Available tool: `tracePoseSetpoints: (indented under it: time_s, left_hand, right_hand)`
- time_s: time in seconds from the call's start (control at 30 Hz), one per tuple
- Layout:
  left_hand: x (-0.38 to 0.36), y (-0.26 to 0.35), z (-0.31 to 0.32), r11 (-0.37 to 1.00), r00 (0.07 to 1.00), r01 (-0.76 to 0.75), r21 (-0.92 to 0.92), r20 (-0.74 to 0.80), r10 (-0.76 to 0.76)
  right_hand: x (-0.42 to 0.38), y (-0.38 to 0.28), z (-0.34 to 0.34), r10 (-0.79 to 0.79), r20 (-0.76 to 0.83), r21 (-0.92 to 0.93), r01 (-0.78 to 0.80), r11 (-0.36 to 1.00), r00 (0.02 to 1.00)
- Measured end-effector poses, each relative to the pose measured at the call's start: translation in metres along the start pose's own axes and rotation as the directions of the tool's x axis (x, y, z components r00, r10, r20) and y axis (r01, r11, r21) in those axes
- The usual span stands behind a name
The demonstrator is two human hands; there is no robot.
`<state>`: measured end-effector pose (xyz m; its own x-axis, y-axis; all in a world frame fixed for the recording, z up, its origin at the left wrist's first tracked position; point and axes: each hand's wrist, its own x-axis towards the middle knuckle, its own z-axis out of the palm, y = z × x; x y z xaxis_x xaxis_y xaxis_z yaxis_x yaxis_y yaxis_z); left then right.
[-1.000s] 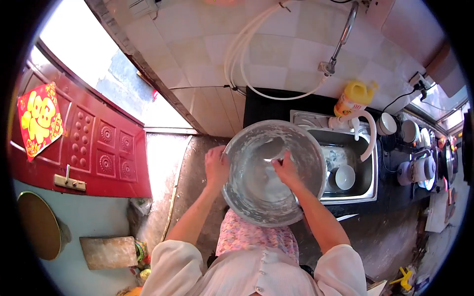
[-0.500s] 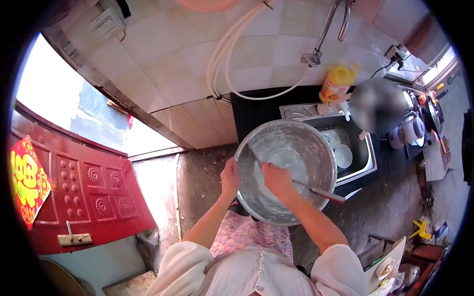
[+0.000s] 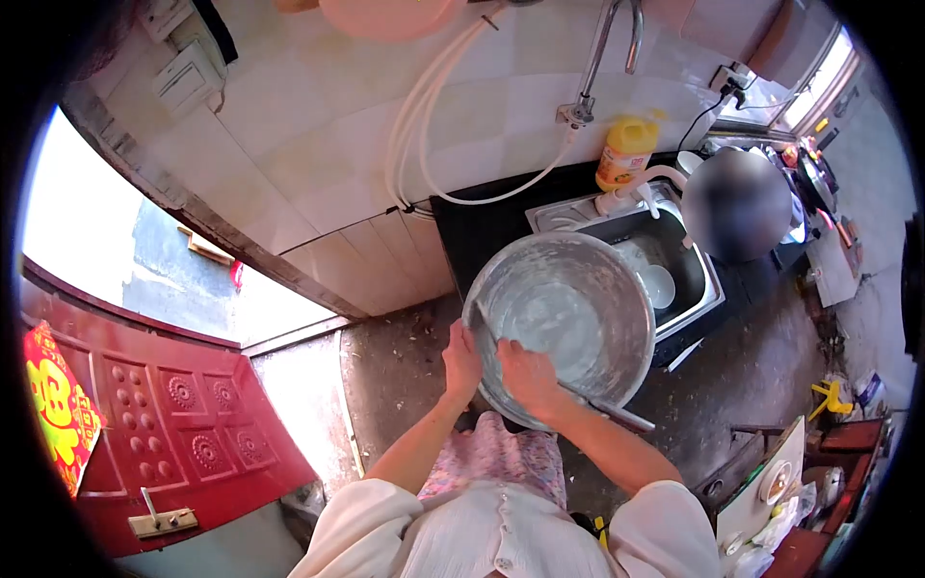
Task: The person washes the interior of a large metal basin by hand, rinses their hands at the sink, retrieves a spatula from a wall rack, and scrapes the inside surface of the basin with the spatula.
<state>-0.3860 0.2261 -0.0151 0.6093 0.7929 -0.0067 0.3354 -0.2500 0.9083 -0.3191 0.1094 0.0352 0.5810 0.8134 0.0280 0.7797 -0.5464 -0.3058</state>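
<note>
A large, deep metal basin (image 3: 617,318) is tilted in front of me, its inside coated with pale, wet-looking residue. My left hand (image 3: 462,363) is closed on its left rim, the thumb side toward the opening. Inside the near-left part, my right hand (image 3: 528,379) is wrapped around a long, thin metal tool (image 3: 617,412). One end of this tool rests near the left inner wall; the other sticks out past the near-right rim. The fingers hide its middle, and I cannot make out its exact kind.
Behind the basin is a metal sink (image 3: 711,289) with a white bowl (image 3: 658,286) in it. A yellow jug (image 3: 626,154) stands on the black counter (image 3: 458,236), below a tall faucet (image 3: 588,91). A red door (image 3: 173,414) stands at left; a cluttered shelf (image 3: 809,539) is at lower right.
My right hand has moved left and slightly down, nearer the left rim, taking the tool along. The camera view has shifted a little. My left hand still grips the rim.
</note>
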Motion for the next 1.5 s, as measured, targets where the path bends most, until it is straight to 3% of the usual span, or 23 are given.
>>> tracePoseSetpoints:
  time_s: [0.03,0.23,0.33,0.43,0.53,0.63,0.73,0.83,0.93,1.03,1.1,1.13,1.23,1.33,1.43,1.5]
  left_hand:
    - [0.0,0.001,-0.001,1.0,1.0,-0.012,0.005,0.008,0.012]
    - [0.002,0.007,-0.006,0.999,0.999,0.014,0.035,0.051,-0.016]
    - [0.002,0.011,-0.002,0.997,0.995,0.055,0.056,0.085,-0.059]
    - [-0.002,0.014,-0.001,0.993,0.986,0.097,0.067,0.131,-0.105]
    - [-0.004,0.018,-0.006,0.992,0.981,0.107,0.067,0.158,-0.117]
    - [-0.007,0.019,-0.006,0.996,0.984,0.085,0.036,0.154,-0.089]
    - [-0.008,0.015,-0.002,0.998,0.986,0.062,-0.021,0.158,-0.058]
    - [-0.009,0.018,-0.006,0.999,0.986,0.048,0.013,0.158,-0.049]
    - [-0.011,0.013,-0.007,0.999,0.988,0.038,0.006,0.153,-0.038]
    - [-0.011,0.011,-0.005,0.997,0.986,0.065,0.032,0.151,-0.069]
    - [-0.01,0.012,-0.004,0.989,0.974,0.14,0.05,0.174,-0.146]
    - [-0.01,0.012,-0.006,0.995,0.978,0.099,0.026,0.179,-0.103]
    - [-0.01,0.009,-0.012,0.999,0.983,0.031,-0.007,0.181,-0.029]
    - [-0.007,0.007,-0.014,0.998,0.983,0.049,0.026,0.178,-0.053]
    - [-0.004,0.012,-0.012,0.999,0.983,0.034,0.033,0.181,-0.039]
    - [-0.007,0.011,-0.012,1.0,0.983,0.008,0.026,0.185,-0.012]
  right_hand:
    - [-0.007,-0.006,-0.001,0.003,0.045,0.015,-0.003,1.0,0.999]
    - [0.047,0.04,0.014,0.204,-0.204,-0.006,-0.21,0.978,0.957]
    - [0.036,0.029,0.023,0.212,-0.17,0.034,-0.209,0.977,0.962]
    - [0.016,-0.009,0.009,0.228,0.065,0.036,-0.23,0.972,0.972]
    - [0.031,0.014,0.016,0.271,-0.118,0.05,-0.267,0.962,0.955]
    - [0.054,0.041,0.007,0.364,-0.177,0.101,-0.351,0.931,0.914]
    - [0.047,0.018,0.019,0.365,-0.187,0.156,-0.339,0.928,0.912]
    - [0.043,0.004,0.014,0.38,0.031,0.211,-0.377,0.902,0.925]
    - [0.057,0.031,-0.001,0.451,-0.18,0.253,-0.402,0.88,0.874]
    - [0.062,0.039,-0.002,0.479,-0.064,0.3,-0.441,0.846,0.875]
    - [0.053,0.01,0.011,0.363,0.022,0.188,-0.36,0.914,0.932]
    - [0.047,-0.003,0.015,0.309,0.077,0.14,-0.317,0.938,0.948]
    - [0.054,-0.004,0.001,0.335,0.138,0.181,-0.356,0.917,0.932]
    - [0.062,0.023,-0.018,0.385,0.005,0.221,-0.376,0.9,0.923]
    - [0.056,0.019,0.016,0.318,-0.041,0.181,-0.306,0.935,0.947]
    - [0.053,0.001,0.01,0.244,0.081,0.168,-0.254,0.952,0.966]
